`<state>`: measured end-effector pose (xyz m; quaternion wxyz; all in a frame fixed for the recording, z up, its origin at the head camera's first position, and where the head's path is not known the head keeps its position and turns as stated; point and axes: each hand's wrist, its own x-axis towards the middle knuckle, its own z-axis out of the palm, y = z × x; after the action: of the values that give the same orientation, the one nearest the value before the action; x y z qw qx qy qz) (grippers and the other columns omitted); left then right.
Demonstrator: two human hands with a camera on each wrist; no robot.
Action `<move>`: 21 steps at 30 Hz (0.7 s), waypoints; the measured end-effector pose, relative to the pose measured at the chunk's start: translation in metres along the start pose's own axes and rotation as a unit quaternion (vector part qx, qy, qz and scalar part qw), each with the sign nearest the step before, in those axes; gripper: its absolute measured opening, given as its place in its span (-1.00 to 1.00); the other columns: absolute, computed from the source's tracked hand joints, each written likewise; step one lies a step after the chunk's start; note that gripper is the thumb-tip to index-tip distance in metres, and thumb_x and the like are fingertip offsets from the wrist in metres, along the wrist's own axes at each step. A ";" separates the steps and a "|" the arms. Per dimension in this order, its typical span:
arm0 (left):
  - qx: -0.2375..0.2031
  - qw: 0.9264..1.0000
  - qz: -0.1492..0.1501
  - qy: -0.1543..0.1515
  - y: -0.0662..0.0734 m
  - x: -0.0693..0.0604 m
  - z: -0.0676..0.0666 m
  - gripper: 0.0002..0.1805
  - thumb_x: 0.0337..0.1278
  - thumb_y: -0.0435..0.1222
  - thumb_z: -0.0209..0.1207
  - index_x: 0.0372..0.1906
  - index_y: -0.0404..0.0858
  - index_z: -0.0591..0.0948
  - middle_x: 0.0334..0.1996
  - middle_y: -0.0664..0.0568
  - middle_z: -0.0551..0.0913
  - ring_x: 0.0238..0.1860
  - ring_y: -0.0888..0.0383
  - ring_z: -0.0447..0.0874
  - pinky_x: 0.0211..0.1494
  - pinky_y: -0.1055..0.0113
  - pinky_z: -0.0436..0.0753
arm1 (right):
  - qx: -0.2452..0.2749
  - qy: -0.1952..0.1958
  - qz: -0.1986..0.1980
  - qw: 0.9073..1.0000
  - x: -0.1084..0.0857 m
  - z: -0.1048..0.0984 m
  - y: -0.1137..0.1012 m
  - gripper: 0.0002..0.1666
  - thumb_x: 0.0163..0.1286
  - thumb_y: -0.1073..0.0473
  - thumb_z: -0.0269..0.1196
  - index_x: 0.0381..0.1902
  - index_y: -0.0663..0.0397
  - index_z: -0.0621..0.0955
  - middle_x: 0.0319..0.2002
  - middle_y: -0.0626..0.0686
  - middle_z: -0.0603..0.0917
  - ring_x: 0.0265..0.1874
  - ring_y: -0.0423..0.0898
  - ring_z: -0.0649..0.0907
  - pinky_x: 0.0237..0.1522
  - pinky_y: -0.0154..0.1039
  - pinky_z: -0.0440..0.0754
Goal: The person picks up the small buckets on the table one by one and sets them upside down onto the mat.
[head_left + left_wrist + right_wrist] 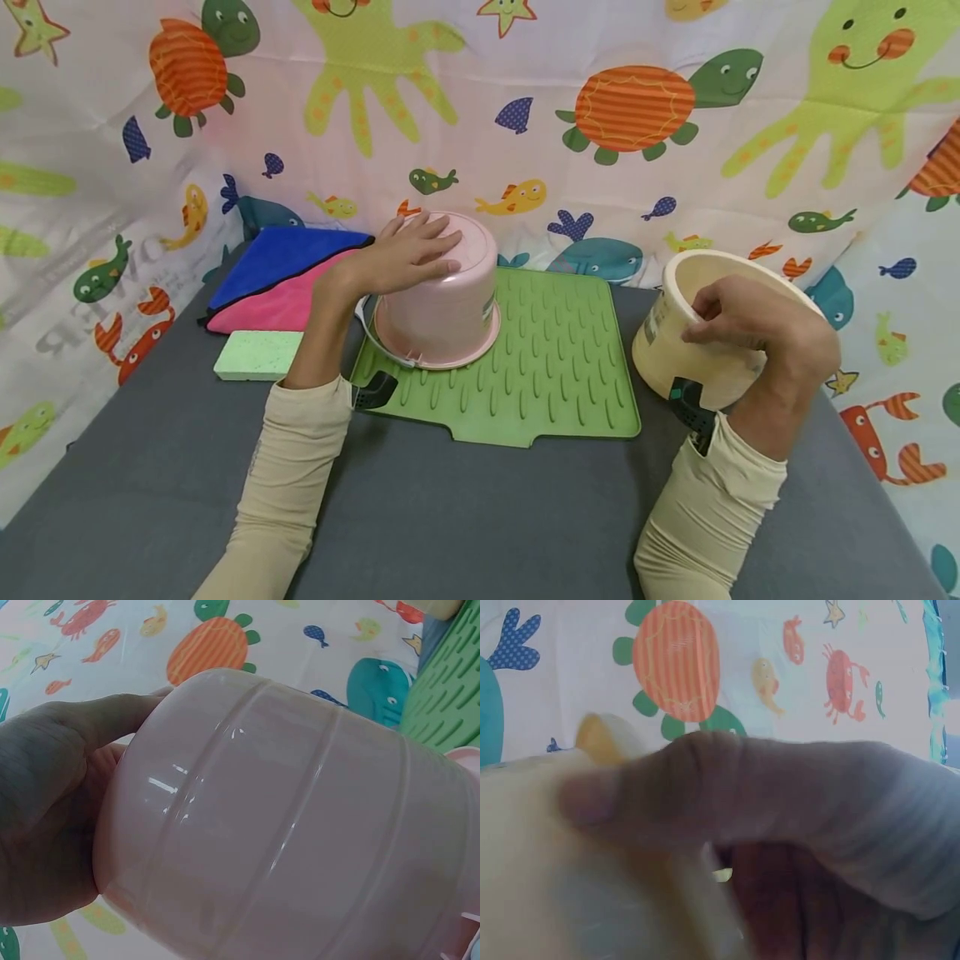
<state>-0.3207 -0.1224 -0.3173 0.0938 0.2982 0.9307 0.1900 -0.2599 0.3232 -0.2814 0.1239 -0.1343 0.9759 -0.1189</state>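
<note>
A pink bucket stands upside down on the left part of a green ridged mat, its handle lying at the left side. My left hand rests on its upturned base with the fingers spread out; the left wrist view shows the bucket's glossy, ribbed side beside the hand. To the right of the mat is a cream bucket, mouth up. My right hand pinches its near rim, thumb outside and the other fingers reaching inside. Up close, the right thumb is blurred over the bucket's wall.
A pale green sponge block lies on the grey tabletop, left of the mat. Behind it are folded blue and pink cloths. A curtain with sea animals hangs along the back and sides.
</note>
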 end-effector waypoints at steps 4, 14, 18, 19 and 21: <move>-0.002 1.000 0.003 0.003 -0.002 -0.002 0.001 -0.26 0.63 0.07 -0.09 0.70 -0.09 0.06 0.74 -0.13 -0.16 0.74 -0.18 -0.49 0.72 -0.20 -0.46 | -0.010 0.071 0.009 0.997 -0.004 -0.005 0.004 -0.86 0.34 0.25 0.24 -0.38 0.24 0.62 -0.56 -0.02 0.46 -0.52 -0.12 0.44 -0.47 -0.28 0.34; 0.014 1.000 0.002 -0.006 0.000 0.002 -0.001 -0.24 0.63 0.11 -0.13 0.71 -0.06 0.03 0.74 -0.12 -0.18 0.74 -0.17 -0.50 0.73 -0.19 -0.46 | 0.083 0.325 -0.038 0.941 -0.031 -0.004 0.010 -0.70 0.45 0.19 0.37 -0.07 0.38 0.67 -0.40 -0.36 0.58 -0.51 -0.46 0.40 -0.52 -0.56 0.34; 0.017 1.000 0.000 -0.005 0.000 0.002 -0.001 -0.24 0.63 0.11 -0.12 0.71 -0.06 0.03 0.74 -0.13 -0.18 0.74 -0.17 -0.51 0.73 -0.19 -0.45 | 0.124 0.411 -0.086 0.899 -0.031 -0.003 -0.002 -0.71 0.39 0.30 0.40 -0.03 0.44 0.68 -0.34 -0.66 0.49 -0.48 -0.56 0.44 -0.44 -0.72 0.35; 0.018 1.000 0.000 -0.003 0.000 0.001 -0.001 -0.24 0.63 0.11 -0.11 0.71 -0.07 0.04 0.74 -0.13 -0.17 0.74 -0.18 -0.49 0.73 -0.19 -0.44 | 0.133 0.429 -0.093 0.889 -0.031 -0.003 -0.005 -0.72 0.38 0.34 0.40 -0.03 0.44 0.69 -0.32 -0.67 0.51 -0.48 -0.57 0.45 -0.42 -0.74 0.37; 0.015 1.000 0.000 0.000 0.000 0.000 0.000 -0.24 0.61 0.10 -0.09 0.71 -0.08 0.06 0.74 -0.14 -0.15 0.75 -0.19 -0.47 0.73 -0.20 -0.42 | 0.150 0.462 -0.091 0.869 -0.031 -0.003 -0.011 -0.73 0.36 0.37 0.41 -0.03 0.43 0.71 -0.30 -0.66 0.53 -0.48 -0.58 0.48 -0.38 -0.76 0.39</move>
<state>-0.3203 -0.1224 -0.3169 0.0890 0.2994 0.9335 0.1761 -0.2295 0.3222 -0.2694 -0.3338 -0.1320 0.8758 -0.3226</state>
